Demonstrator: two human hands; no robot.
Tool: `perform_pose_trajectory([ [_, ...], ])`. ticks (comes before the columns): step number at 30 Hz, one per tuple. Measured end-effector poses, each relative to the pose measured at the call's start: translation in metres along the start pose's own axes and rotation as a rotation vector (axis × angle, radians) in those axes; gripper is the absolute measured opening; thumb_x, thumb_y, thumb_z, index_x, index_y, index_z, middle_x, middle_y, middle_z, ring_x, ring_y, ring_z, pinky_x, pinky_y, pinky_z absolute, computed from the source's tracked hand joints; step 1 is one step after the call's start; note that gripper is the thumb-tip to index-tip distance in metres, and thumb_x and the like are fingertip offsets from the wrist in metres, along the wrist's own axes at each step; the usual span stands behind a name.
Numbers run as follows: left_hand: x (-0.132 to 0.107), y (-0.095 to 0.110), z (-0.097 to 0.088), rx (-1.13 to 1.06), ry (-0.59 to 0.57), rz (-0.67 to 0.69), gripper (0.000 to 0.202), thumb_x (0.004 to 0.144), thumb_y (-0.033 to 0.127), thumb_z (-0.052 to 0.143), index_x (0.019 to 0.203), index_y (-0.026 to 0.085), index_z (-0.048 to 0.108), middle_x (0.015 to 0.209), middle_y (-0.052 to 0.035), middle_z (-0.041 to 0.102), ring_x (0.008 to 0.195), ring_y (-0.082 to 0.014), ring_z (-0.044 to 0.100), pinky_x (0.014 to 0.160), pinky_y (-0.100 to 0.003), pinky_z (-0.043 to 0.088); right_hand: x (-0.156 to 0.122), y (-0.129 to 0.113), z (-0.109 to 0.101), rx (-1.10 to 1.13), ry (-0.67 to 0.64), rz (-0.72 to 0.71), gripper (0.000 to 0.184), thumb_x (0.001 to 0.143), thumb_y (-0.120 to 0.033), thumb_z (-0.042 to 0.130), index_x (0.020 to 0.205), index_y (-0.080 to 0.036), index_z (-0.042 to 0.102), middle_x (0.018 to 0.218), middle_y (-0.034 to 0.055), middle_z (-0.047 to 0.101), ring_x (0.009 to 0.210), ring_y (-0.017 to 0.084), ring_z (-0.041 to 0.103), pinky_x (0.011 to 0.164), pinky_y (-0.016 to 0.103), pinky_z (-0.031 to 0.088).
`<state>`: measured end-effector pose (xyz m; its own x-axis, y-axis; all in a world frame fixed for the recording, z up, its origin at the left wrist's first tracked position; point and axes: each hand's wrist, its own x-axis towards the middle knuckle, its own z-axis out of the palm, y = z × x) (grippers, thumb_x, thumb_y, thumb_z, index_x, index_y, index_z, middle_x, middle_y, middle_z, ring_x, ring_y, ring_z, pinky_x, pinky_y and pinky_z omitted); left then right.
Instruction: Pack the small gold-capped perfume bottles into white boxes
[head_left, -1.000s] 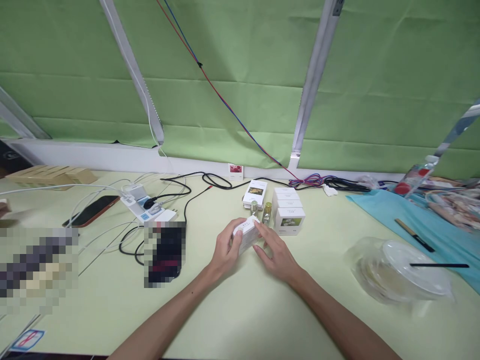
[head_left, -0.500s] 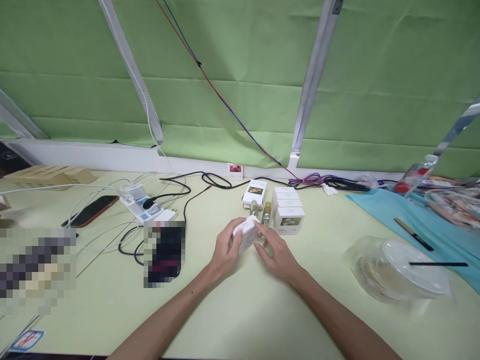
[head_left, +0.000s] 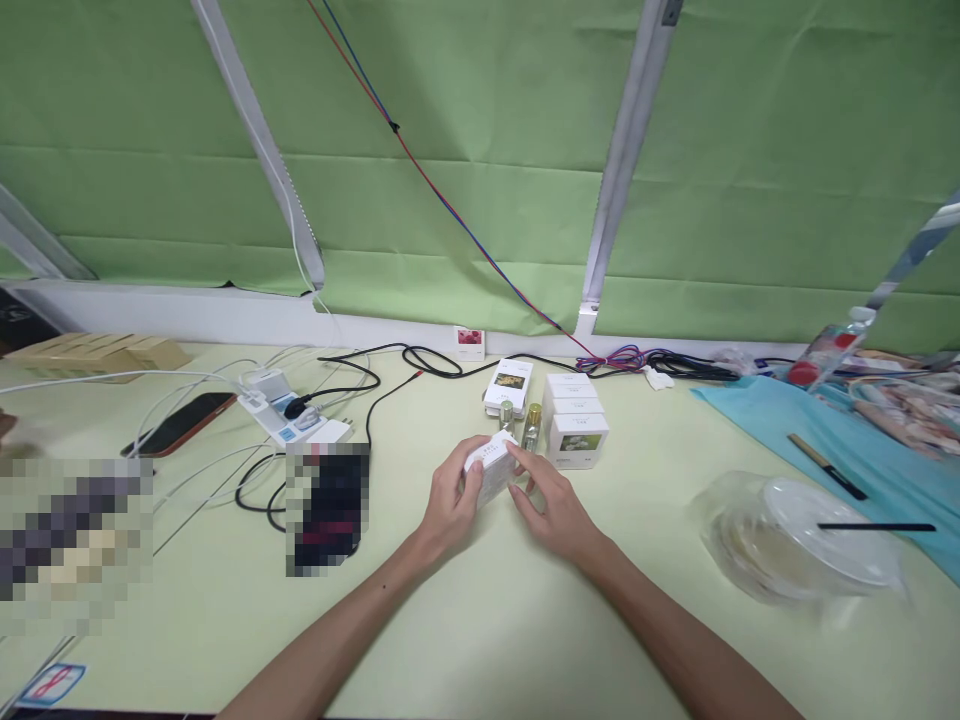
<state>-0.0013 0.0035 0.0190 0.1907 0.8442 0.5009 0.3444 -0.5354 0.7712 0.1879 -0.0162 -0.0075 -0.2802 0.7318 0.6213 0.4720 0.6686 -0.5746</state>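
Note:
A small white box [head_left: 492, 462] is held between both hands over the pale green table [head_left: 480, 620]. My left hand [head_left: 450, 505] wraps its left end, fingers curled round it. From the right, my right hand [head_left: 551, 508] grips it with pinched fingertips at its top corner. Just behind the box stand two little bottles [head_left: 520, 422], one with a gold cap. Beside them sit stacked white boxes [head_left: 575, 420] and another white box [head_left: 509, 386] with a yellow picture.
A power strip [head_left: 289, 418] with plugs and cables lies to the left, near a dark phone [head_left: 184, 420]. A clear plastic lidded container [head_left: 802, 540] sits at right with a black stick across it. A blue cloth [head_left: 840, 440] covers the far right. Wooden blocks [head_left: 97, 352] lie far left.
Almost nothing differs. Both hands stay on the small white box, with only a slight shift of the view.

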Motion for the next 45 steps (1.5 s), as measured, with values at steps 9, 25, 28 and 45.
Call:
perform_pose_trajectory([
  [9,0.002,-0.001,-0.001,-0.033,-0.02,-0.005,0.043,0.102,0.049,0.037,0.121,0.017,0.058,0.115,-0.0113,0.068,0.098,-0.0225,0.065,0.081,-0.032,0.051,-0.001,0.001,0.001,0.017,-0.003,0.007,0.06,0.098,-0.018,0.048,0.156,-0.029,0.034,0.126,0.0114,0.064,0.102,0.023,0.064,0.09,0.042,0.059],
  [25,0.002,0.002,-0.004,-0.156,-0.063,-0.107,0.044,0.101,0.052,0.036,0.124,0.019,0.054,0.123,-0.0116,0.064,0.11,-0.0264,0.061,0.092,-0.037,0.049,-0.001,-0.001,0.003,0.018,-0.003,0.025,0.063,0.098,-0.019,0.048,0.158,-0.032,0.029,0.138,0.0113,0.058,0.098,0.022,0.064,0.076,0.037,0.061],
  [28,0.001,0.0,-0.003,-0.144,0.0,-0.1,0.045,0.101,0.053,0.032,0.118,0.019,0.056,0.116,-0.0105,0.063,0.105,-0.0253,0.06,0.09,-0.037,0.048,-0.001,-0.001,0.002,0.026,-0.012,0.036,0.064,0.099,-0.019,0.049,0.158,-0.033,0.028,0.141,0.0107,0.056,0.097,0.022,0.064,0.075,0.035,0.061],
  [45,0.012,-0.012,-0.001,-0.153,0.008,-0.406,0.033,0.096,0.043,0.04,0.091,0.02,0.063,0.086,-0.0021,0.067,0.08,-0.0201,0.06,0.069,-0.029,0.045,-0.004,-0.011,0.001,0.058,-0.129,0.165,0.07,0.1,-0.036,0.054,0.16,-0.037,0.019,0.153,0.0121,0.039,0.097,0.021,0.065,0.082,0.039,0.061],
])
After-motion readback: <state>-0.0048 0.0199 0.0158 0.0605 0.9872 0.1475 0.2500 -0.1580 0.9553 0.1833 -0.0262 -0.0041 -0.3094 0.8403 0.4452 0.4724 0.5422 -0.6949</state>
